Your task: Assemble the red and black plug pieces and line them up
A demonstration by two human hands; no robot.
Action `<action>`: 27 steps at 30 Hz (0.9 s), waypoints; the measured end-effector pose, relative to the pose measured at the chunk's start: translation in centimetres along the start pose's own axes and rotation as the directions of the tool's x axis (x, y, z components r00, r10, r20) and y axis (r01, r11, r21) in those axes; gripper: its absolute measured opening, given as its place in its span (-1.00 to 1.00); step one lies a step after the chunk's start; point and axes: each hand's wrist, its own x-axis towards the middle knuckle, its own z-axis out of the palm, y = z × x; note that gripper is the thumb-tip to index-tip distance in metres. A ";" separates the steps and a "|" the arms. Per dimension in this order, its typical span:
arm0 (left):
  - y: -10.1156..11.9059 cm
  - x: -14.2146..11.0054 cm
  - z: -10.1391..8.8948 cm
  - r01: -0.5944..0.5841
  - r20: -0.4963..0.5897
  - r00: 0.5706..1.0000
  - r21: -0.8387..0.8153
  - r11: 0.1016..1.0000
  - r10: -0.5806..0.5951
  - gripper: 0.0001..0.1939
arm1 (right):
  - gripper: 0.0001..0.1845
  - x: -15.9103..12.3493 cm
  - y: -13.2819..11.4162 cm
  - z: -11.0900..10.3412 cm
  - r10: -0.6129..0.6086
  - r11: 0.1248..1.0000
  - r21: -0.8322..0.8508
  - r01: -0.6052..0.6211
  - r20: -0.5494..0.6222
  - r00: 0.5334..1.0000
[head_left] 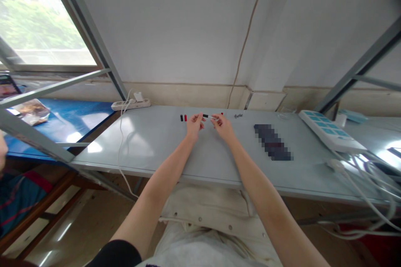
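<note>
My left hand (pixel 196 125) is closed at the left end of a slim black-and-white pen-like stick (pixel 205 115). The fingers of my right hand (pixel 222 125) pinch its pale right end. Both hands are raised over the far half of the grey table, close together. Whether the stick is one piece or two parts meeting, I cannot tell. Just left of my left hand, a short black cylinder (pixel 181 118) and a short red cylinder (pixel 185 118) stand side by side. A small red thing (pixel 222 113) shows partly behind my right hand.
Several small dark metallic pieces (pixel 238 115) lie right of my hands. A pixelated dark object (pixel 273 142) rests nearer on the grey table (pixel 150 142). Power strips sit at the left (pixel 131 104) and right (pixel 332 131), with trailing cables. Someone is partly visible at far left.
</note>
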 end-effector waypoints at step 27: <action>-0.7 -0.4 0.1 -0.157 0.149 0.983 0.354 0.922 0.110 -0.73 | -0.84 0.5 3.4 -3.7 0.332 0.767 -0.547 -0.336 -0.110 0.937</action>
